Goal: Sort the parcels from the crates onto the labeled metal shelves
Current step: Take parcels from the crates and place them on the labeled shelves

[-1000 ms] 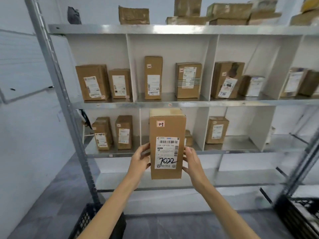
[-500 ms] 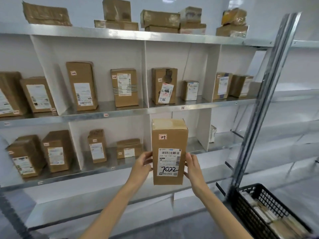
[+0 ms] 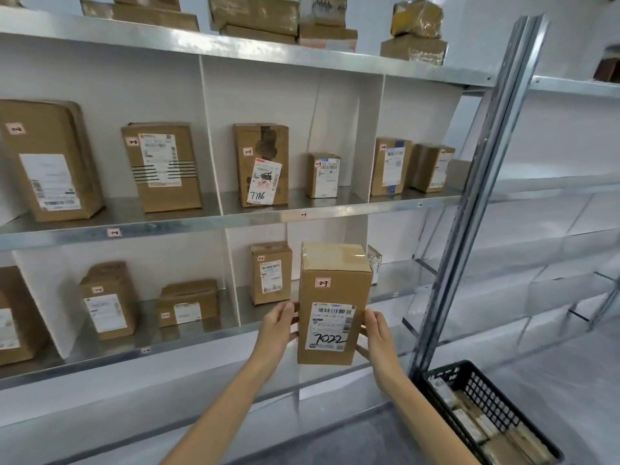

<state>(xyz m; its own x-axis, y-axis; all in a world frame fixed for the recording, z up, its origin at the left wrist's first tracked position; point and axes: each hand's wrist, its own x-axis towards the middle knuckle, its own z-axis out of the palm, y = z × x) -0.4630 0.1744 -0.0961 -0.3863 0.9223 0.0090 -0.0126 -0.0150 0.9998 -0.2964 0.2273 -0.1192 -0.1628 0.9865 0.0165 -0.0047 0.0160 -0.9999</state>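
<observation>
I hold a tall brown cardboard parcel (image 3: pixel 332 297) upright in front of the metal shelves (image 3: pixel 255 219). It bears a small tag reading 2-3 and a white shipping label with 7022 handwritten on it. My left hand (image 3: pixel 276 327) grips its left side and my right hand (image 3: pixel 377 337) grips its right side, near the bottom. The parcel hangs in front of the lower shelf's compartment, beside a smaller parcel tagged 2-4 (image 3: pixel 271 272). A black plastic crate (image 3: pixel 483 397) with several parcels stands on the floor at the lower right.
White dividers split the shelves into compartments holding several labelled boxes, among them one marked 7786 (image 3: pixel 261 164). More boxes are stacked on the top shelf (image 3: pixel 255 15). A steel upright post (image 3: pixel 483 182) rises to the right of the parcel, with bare shelving beyond it.
The view has swung to the right along the shelves, bringing the steel post and the crate closer. The parcel stays upright between both hands, in the same grip.
</observation>
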